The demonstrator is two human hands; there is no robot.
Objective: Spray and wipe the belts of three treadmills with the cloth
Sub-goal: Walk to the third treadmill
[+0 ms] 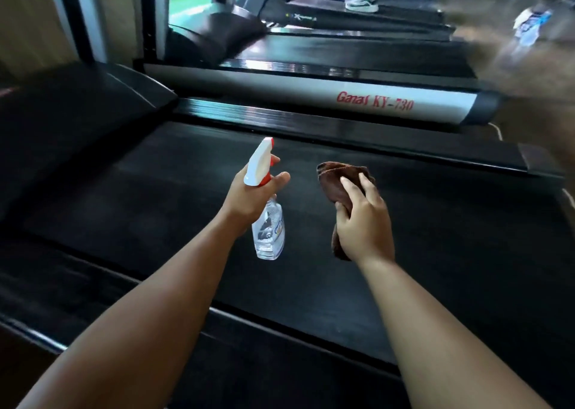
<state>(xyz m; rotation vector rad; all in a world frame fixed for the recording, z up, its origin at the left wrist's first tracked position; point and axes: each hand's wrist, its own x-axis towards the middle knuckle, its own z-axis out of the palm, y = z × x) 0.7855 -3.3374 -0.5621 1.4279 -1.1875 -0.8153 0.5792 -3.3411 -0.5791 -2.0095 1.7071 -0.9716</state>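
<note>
My left hand (250,195) grips the neck of a clear spray bottle (269,228) with a white and red trigger head, held above the black belt (155,197) of the nearest treadmill, nozzle pointing away from me. My right hand (364,219) holds a folded brown cloth (336,178) just right of the bottle, also over this belt; whether the cloth touches the belt I cannot tell. A second treadmill's belt (342,51) lies beyond a silver side rail marked "Ganas KY-730". A third treadmill (357,15) stands farther back.
The black motor cover (68,110) of the nearest treadmill rises at left. A person's shoes (362,1) stand on the farthest treadmill. A blurred bottle (529,29) lies on the floor at top right. Upright frame posts (149,16) stand at the back left.
</note>
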